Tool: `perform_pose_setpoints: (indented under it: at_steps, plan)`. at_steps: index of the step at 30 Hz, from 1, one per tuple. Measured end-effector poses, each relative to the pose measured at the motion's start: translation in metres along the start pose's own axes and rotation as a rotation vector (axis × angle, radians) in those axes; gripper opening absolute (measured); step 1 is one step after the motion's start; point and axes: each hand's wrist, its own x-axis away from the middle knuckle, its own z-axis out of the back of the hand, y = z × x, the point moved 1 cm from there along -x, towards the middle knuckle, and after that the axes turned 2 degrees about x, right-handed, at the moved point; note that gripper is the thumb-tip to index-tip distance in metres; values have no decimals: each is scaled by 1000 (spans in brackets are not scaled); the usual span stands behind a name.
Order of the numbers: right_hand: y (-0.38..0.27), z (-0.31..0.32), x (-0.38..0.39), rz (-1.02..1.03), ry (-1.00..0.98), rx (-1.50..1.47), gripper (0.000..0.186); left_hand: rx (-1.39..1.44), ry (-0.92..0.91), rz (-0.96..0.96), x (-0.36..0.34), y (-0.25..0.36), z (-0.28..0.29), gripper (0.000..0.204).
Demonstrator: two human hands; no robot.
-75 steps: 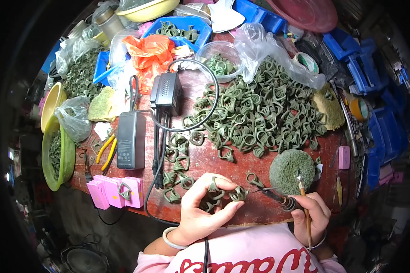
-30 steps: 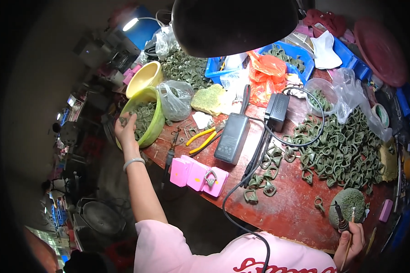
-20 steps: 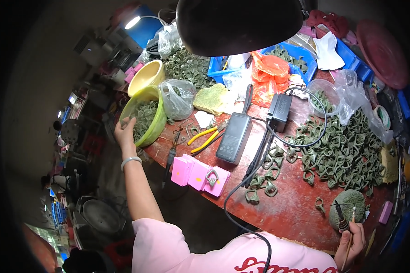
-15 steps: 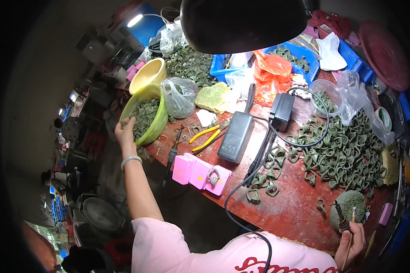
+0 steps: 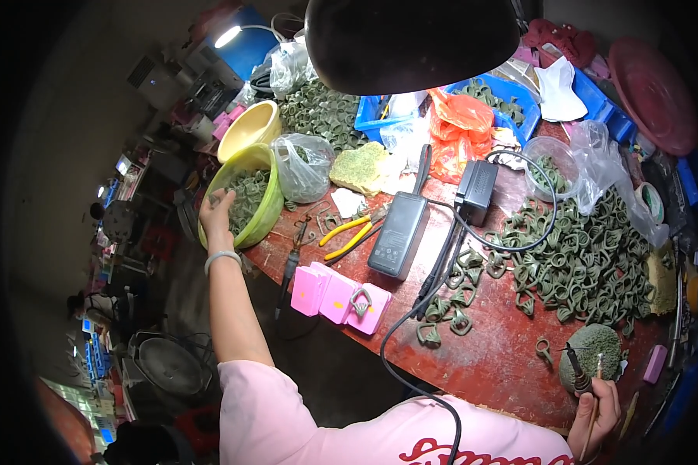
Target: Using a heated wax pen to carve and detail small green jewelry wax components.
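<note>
At the far left, my left hand [image 5: 218, 208] is over the near-left rim of a yellow-green bowl [image 5: 269, 208] with many small green rings [image 5: 248, 194] in it. Its fingers are drawn together, and whatever they may pinch is too small to make out. My right hand [image 5: 603, 412], at the lower right, is closed around a dark pen-shaped tool with a thin metal tip [image 5: 579, 376] and a slender wooden stick with a pale tip [image 5: 594, 422]. Both tips stand over a rounded green pad [image 5: 597, 349]. One ring [image 5: 544, 351] lies just left of that pad.
A heap of green rings [image 5: 578, 263] covers the table's right side. Pink blocks [image 5: 337, 298], one bearing a ring, line the front edge. Yellow-handled pliers [image 5: 345, 236], a black power adapter [image 5: 399, 236] and a looping cable lie mid-table. A dark lamp shade [image 5: 411, 43] hangs above.
My left hand has shifted up from the bowl's outer side to over its rim, its fingers now further in. My right hand keeps its tools in nearly the same place.
</note>
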Motion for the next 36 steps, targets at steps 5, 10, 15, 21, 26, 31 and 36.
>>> perform_pose_setpoints:
  at_steps: [5,10,15,21,26,31,36]
  plan:
    - [-2,2,0,-11,-7,-11,18,47,-19,7,-4,3,-4,31]
    - [0,1,0,-22,-5,-8,18,90,-13,9,9,14,-17,32]
    - [0,0,1,-23,-9,-14,18,62,-81,103,4,12,-14,31]
    - [-1,-1,0,-21,4,0,18,-31,-134,96,5,12,-8,29]
    - [0,-1,0,-6,10,13,18,-198,-144,74,2,7,3,32]
    - [-1,1,1,-39,-14,5,18,-247,-139,43,3,4,3,31]
    - [10,-5,8,-7,63,27,19,-543,-68,-13,0,1,3,34]
